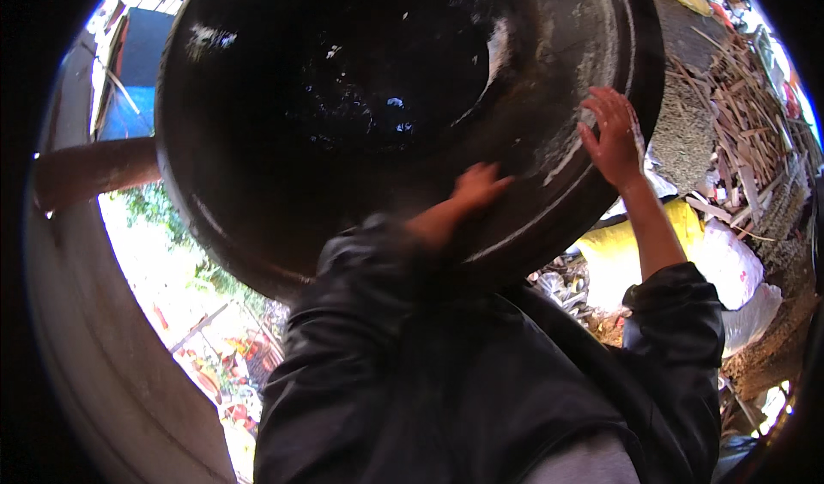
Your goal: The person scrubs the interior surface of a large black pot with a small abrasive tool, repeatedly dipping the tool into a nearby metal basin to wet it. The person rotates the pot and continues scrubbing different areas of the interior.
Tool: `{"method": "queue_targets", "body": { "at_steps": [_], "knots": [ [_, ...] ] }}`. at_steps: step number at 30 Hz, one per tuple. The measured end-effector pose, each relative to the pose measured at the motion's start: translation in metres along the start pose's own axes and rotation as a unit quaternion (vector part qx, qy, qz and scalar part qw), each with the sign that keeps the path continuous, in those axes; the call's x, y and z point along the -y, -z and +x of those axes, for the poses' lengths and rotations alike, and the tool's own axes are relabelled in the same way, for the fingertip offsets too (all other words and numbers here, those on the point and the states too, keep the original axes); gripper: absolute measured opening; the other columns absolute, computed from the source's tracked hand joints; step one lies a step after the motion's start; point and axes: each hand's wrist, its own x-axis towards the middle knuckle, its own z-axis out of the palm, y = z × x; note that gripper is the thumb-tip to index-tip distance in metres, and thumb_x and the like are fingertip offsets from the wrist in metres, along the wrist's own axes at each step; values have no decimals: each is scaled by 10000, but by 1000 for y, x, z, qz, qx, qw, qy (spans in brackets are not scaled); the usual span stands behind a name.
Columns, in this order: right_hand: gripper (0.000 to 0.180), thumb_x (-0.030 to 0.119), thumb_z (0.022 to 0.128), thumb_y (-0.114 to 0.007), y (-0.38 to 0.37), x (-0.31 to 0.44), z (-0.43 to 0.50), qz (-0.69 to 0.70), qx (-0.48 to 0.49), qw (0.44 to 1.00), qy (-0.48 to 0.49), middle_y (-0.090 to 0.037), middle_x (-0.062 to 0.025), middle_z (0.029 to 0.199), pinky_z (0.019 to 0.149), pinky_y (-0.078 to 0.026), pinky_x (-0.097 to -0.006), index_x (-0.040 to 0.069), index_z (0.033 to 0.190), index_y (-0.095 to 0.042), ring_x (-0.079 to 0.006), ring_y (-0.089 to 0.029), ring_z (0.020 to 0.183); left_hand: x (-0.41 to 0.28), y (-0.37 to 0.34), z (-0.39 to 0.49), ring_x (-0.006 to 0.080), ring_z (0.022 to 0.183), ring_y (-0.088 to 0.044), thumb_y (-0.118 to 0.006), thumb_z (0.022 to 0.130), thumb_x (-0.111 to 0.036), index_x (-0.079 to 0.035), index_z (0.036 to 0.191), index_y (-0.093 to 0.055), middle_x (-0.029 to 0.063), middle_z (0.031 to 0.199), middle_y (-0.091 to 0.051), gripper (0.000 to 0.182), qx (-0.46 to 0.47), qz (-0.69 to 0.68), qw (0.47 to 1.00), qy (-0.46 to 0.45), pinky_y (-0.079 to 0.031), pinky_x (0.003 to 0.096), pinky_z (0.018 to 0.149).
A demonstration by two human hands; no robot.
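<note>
A large round dark vessel (277,181), with a broad ridged rim and a deep black hollow, fills the upper middle of the view. Wet-looking glints and pale streaks mark its inner surface. Over the lower right part of the inner slope is my left hand (479,186), slightly blurred, its fingers spread and nothing seen in them. My right hand (615,133) lies at the right side of the rim, fingers apart and slightly bent, with pale wet residue on the skin. Whether either palm presses on the surface cannot be told.
A brown pole or pipe (96,170) meets the vessel's left side, near a curved grey-brown surface (129,355). To the right lie a heap of split wood pieces (750,130), a patch of grainy material (682,130), a yellow sack (608,252) and a whitish plastic bag (727,262).
</note>
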Motion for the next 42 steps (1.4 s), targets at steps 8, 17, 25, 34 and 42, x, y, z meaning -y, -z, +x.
{"method": "queue_targets", "body": {
  "at_steps": [8,17,25,34,42],
  "knots": [
    [350,123,825,-634,27,-31,-3,-47,-5,998,-47,-473,-99,1381,1128,-255,-480,92,1169,-575,-320,-376,1338,-28,-17,-6,414,1311,-362,-644,850,-415,-37,1407,-370,247,1419,-357,727,-72,-79,949,-297,-311,448,1098],
    [430,-39,776,-530,23,-23,10,-33,46,993,-108,-454,-142,1409,1140,-214,-517,62,1192,-563,-360,-364,1351,-169,3,107,472,1360,-221,-697,788,-409,-62,1446,-308,260,1482,-229,840,-203,-185,853,-443,-196,522,1130],
    [375,23,803,-492,26,-20,18,-49,91,986,-134,-477,-148,1395,1143,-195,-522,58,1166,-581,-367,-358,1358,-52,27,267,369,1344,-316,-677,825,-349,-167,1394,-443,191,1456,-339,641,-298,-41,918,-258,-293,494,1078],
    [271,20,809,-487,27,-20,16,-44,98,983,-147,-502,-182,1366,1130,-217,-530,34,1048,-613,-401,-376,1340,247,96,158,443,1314,-346,-577,910,-256,-103,1467,-309,232,1474,-310,637,-113,148,981,-60,-320,493,1071],
    [231,77,843,-462,24,-25,16,-43,88,983,-154,-553,-184,1309,1121,-233,-534,31,998,-628,-402,-407,1318,49,0,39,451,1293,-335,-698,775,-263,-56,1383,-413,237,1410,-359,702,0,-55,887,-458,-250,558,1079]
  ]
}}
